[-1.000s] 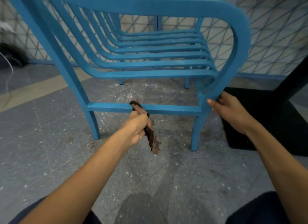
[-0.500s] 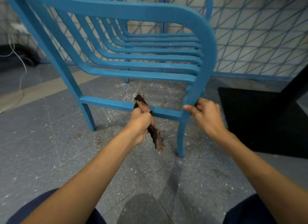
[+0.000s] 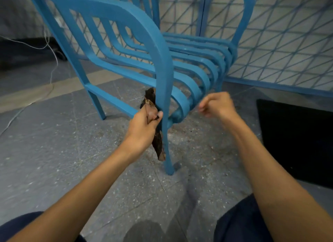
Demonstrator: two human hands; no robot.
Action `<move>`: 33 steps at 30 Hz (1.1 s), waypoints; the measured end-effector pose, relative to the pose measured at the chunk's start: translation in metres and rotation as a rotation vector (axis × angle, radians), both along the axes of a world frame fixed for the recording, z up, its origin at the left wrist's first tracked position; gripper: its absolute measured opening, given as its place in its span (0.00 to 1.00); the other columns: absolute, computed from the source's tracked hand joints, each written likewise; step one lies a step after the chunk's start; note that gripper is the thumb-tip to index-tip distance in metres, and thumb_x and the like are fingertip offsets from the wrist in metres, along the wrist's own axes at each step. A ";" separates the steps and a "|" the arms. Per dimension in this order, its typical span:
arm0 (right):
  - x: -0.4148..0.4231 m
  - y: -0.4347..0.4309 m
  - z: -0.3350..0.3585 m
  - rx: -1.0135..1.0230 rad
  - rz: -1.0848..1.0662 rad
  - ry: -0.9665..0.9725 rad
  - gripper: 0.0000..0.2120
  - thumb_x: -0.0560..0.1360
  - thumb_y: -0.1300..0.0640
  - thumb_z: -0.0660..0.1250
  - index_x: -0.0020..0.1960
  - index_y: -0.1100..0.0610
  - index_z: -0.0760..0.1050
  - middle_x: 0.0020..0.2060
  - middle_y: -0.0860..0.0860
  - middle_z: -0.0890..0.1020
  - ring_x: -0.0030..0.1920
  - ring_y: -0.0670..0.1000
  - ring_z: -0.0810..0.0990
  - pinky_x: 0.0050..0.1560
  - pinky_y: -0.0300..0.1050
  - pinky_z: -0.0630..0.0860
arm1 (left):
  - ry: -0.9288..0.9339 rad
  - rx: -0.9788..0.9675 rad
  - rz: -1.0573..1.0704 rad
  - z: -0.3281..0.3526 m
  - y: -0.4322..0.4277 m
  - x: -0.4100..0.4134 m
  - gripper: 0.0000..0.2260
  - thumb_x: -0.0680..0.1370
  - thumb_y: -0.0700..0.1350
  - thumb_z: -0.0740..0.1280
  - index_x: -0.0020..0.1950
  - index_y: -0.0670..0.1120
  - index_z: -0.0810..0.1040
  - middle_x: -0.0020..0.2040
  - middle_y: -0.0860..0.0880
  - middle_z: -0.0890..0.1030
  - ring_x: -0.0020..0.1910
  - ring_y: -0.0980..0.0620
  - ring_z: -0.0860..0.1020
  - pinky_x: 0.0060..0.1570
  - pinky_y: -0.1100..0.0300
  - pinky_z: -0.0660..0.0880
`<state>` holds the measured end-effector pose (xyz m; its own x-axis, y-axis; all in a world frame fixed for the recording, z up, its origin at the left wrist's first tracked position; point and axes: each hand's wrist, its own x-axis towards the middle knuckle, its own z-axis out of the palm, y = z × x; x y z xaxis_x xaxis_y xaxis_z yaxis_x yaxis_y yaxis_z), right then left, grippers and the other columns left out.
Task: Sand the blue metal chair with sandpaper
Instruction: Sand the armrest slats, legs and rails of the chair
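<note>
Grey speckled floor (image 3: 54, 151) runs out from the person's dark-trousered knees, dusted with rusty grit around the foot of the chair. Just beyond the forearms, the left hand (image 3: 144, 123) has its grip closed tight on a worn brown strip of sandpaper (image 3: 159, 146), thumb tip against the near front leg (image 3: 168, 162) of the blue metal chair (image 3: 115, 11). The strip lies along the leg's nine o'clock side, its ends sticking out above and below the fist. At three o'clock from that hand, clear of the metal, the right hand (image 3: 218, 104) hangs loosely curled and blurred, with nothing in it that I can make out. For a good job I'd bring that free hand onto the curled seat slats (image 3: 198, 65) to brace the frame, since a chair like this looks likely to skid. I'd wrap the paper partly round the leg and stroke along its length, then shift round so every face gets covered. Farther off, a black mat (image 3: 297, 142) lies at three o'clock and blue lattice panels (image 3: 288, 34) close the back.
</note>
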<state>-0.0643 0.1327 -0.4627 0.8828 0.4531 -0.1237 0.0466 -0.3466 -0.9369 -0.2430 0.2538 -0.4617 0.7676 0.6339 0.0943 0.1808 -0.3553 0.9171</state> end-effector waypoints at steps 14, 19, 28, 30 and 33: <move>0.034 0.018 -0.034 0.266 -0.024 0.350 0.25 0.72 0.69 0.54 0.62 0.46 0.69 0.44 0.55 0.77 0.42 0.54 0.74 0.42 0.52 0.74 | 0.116 0.381 0.162 0.000 -0.010 0.016 0.15 0.78 0.50 0.64 0.36 0.52 0.60 0.36 0.55 0.71 0.35 0.57 0.73 0.37 0.54 0.72; 0.018 0.024 -0.038 0.100 0.156 0.227 0.29 0.71 0.72 0.54 0.62 0.44 0.69 0.49 0.46 0.76 0.46 0.52 0.79 0.38 0.46 0.76 | 0.220 0.396 0.259 0.004 0.021 -0.008 0.11 0.78 0.47 0.66 0.41 0.46 0.66 0.41 0.50 0.76 0.44 0.45 0.75 0.40 0.64 0.65; -0.103 0.074 -0.040 0.173 0.359 0.220 0.28 0.71 0.75 0.54 0.64 0.51 0.66 0.32 0.54 0.73 0.31 0.52 0.74 0.35 0.45 0.76 | 0.421 0.546 0.466 0.015 0.101 -0.103 0.13 0.79 0.42 0.64 0.56 0.32 0.73 0.55 0.32 0.78 0.56 0.32 0.74 0.53 0.48 0.66; -0.126 0.086 -0.042 0.192 0.330 0.225 0.30 0.71 0.75 0.56 0.67 0.52 0.64 0.32 0.52 0.71 0.31 0.51 0.74 0.35 0.45 0.77 | 0.428 0.505 0.497 0.016 0.116 -0.113 0.13 0.80 0.43 0.63 0.57 0.32 0.73 0.55 0.32 0.78 0.57 0.32 0.73 0.55 0.50 0.67; -0.153 0.104 -0.044 0.172 0.328 0.246 0.33 0.72 0.72 0.58 0.68 0.43 0.62 0.35 0.53 0.73 0.36 0.53 0.76 0.48 0.56 0.81 | 0.412 0.379 0.558 0.016 0.141 -0.118 0.13 0.80 0.43 0.61 0.57 0.33 0.73 0.57 0.34 0.77 0.57 0.34 0.75 0.58 0.50 0.71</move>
<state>-0.2177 0.2364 -0.5071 0.6429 0.7364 -0.2104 -0.1031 -0.1890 -0.9765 -0.3607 0.3944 -0.4455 0.3657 0.9173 0.1578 0.7231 -0.3867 0.5723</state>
